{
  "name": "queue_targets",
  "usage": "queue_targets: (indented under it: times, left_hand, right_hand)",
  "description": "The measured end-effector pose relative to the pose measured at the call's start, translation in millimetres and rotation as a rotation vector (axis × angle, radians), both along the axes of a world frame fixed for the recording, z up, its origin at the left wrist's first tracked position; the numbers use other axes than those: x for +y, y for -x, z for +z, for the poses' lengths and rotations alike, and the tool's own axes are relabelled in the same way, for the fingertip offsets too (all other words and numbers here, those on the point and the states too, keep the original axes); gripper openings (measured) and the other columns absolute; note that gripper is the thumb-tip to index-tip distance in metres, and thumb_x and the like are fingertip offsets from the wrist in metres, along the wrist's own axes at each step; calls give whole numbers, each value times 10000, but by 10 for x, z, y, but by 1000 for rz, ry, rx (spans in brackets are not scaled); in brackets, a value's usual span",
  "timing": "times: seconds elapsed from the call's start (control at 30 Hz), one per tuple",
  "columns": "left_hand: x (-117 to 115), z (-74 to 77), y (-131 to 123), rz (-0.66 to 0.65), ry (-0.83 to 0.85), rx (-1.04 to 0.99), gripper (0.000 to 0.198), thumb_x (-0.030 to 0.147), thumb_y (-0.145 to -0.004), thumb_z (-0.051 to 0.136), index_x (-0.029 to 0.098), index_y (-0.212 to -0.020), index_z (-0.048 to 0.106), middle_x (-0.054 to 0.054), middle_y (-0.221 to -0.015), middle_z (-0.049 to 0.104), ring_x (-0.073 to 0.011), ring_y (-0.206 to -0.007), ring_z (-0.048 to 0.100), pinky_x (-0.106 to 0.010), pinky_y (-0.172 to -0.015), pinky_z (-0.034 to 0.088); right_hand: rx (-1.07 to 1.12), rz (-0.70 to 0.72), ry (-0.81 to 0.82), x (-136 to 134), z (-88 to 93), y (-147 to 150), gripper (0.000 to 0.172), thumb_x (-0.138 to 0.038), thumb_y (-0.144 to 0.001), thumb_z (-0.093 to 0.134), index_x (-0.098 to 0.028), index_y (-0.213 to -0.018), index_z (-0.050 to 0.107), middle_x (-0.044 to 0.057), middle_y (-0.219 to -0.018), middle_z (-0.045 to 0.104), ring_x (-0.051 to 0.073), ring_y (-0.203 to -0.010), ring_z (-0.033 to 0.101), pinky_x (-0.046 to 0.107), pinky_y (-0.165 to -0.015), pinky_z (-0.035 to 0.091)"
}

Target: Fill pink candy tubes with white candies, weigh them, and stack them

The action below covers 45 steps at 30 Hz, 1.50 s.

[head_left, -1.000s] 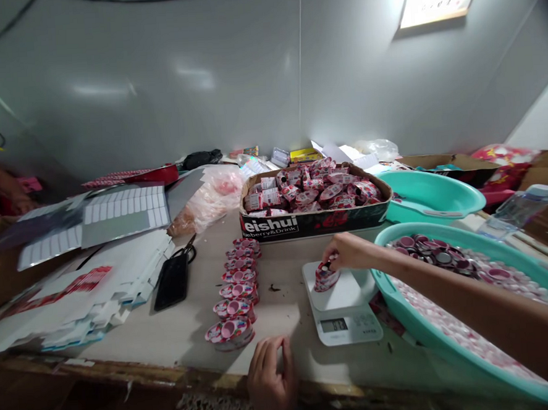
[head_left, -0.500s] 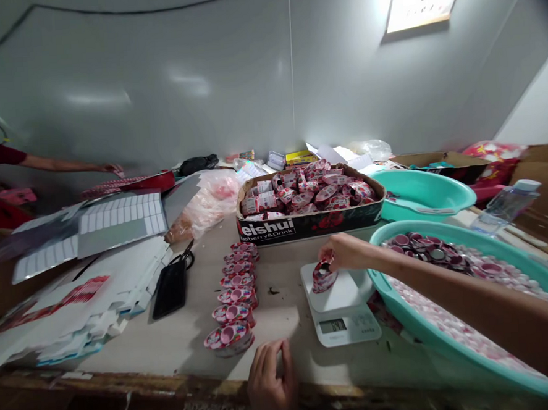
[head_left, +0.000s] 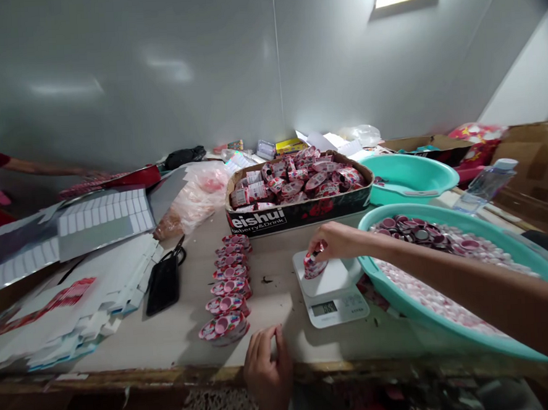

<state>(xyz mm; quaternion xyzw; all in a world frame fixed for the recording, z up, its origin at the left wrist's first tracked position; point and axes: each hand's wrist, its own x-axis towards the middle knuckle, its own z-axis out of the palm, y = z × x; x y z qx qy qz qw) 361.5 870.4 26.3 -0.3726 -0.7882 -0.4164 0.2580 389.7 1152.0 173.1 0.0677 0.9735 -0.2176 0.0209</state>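
Observation:
My right hand (head_left: 335, 241) pinches the top of a small pink printed packet (head_left: 314, 267), which stands on the white plate of a digital kitchen scale (head_left: 338, 310). The digits on its display are too blurred to read surely. At the table's front edge my left hand (head_left: 267, 357) rests with its fingers loosely curled and nothing visible in them. Just left of it, a row of several matching packets (head_left: 223, 327) runs away from me, pink round pieces showing in their tops. To the right, a turquoise basin (head_left: 441, 210) holds white wrapped pieces and dark pink round lids (head_left: 412, 232).
Behind the scale stands a black carton (head_left: 302, 214) heaped with pink packets. A second turquoise basin (head_left: 421, 177) and a clear bottle (head_left: 489, 185) are at the back right. On the left lie a black phone (head_left: 162, 285) and flat cardboard sheets (head_left: 105, 221). A co-worker's arm (head_left: 30, 166) reaches in.
The view has shifted slightly, so everything sits a little further left and higher. My right hand still holds the packet on the scale, and the display digits differ. My left hand stays put.

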Motion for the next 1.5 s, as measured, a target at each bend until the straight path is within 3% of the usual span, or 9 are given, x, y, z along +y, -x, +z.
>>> queue_targets:
  times: [0.3,0.5,0.63,0.77,0.87,1.0,1.13,1.3,1.5]
  left_hand:
    - [-5,-21,15,-5,19,0,76,191,-877,543,192,-859,618,-40,-767,666,-159,-736,622,-276,-725,482]
    - [-6,-12,11,11,38,-4,86,177,-878,537,190,-852,617,-35,-763,661,-151,-728,614,-269,-724,478]
    - [13,5,-4,29,20,24,82,169,-872,544,187,-843,619,-31,-760,660,-144,-722,617,-264,-742,480]
    - [24,4,-6,30,27,26,81,178,-875,543,187,-853,621,-36,-770,668,-148,-722,624,-268,-740,481]
    - [21,1,2,39,31,41,76,189,-876,549,188,-857,622,-43,-777,674,-157,-727,626,-277,-739,481]
    - [15,5,9,28,28,67,73,180,-879,548,184,-863,619,-43,-779,676,-157,-729,624,-277,-748,477]
    - [17,14,18,19,59,64,82,182,-882,541,187,-862,621,-39,-783,679,-156,-726,625,-269,-743,471]
    - [40,35,33,37,93,86,77,215,-876,564,191,-851,632,-21,-779,684,-145,-720,628,-247,-738,466]
    - [55,11,22,101,113,-2,136,282,-886,552,200,-837,649,-14,-782,689,-144,-725,640,-241,-717,478]
  right_hand:
    - [54,-69,-32,-68,91,5,203,-338,-708,662,-213,-838,756,10,-780,701,133,-695,595,195,-570,361]
    - [-1,-90,-63,-29,49,-37,189,-236,-717,616,-228,-838,762,10,-755,709,134,-669,594,206,-543,336]
    - [37,-101,-50,-17,12,-43,174,-263,-724,608,-216,-790,761,13,-737,711,133,-648,596,211,-550,341]
    - [63,-131,16,32,105,-73,172,-245,-723,598,-192,-769,755,-7,-685,692,111,-607,577,193,-547,349]
    - [104,-173,10,129,268,-215,167,-238,-728,596,-181,-762,749,-18,-672,677,105,-613,566,186,-560,352]
    - [23,-243,-61,308,387,-633,143,-162,-724,588,-160,-713,730,-5,-631,655,98,-569,541,204,-551,332]
    - [-104,-306,-82,433,175,-1146,121,-141,-719,594,-162,-635,678,34,-616,648,123,-551,547,234,-528,308]
    - [-160,-351,-37,395,-203,-1526,135,-254,-788,552,-175,-768,660,71,-716,680,175,-615,591,249,-538,319]
    - [-73,-340,-20,298,-264,-1634,197,-267,-831,496,-173,-749,648,79,-730,688,187,-671,614,251,-570,326]
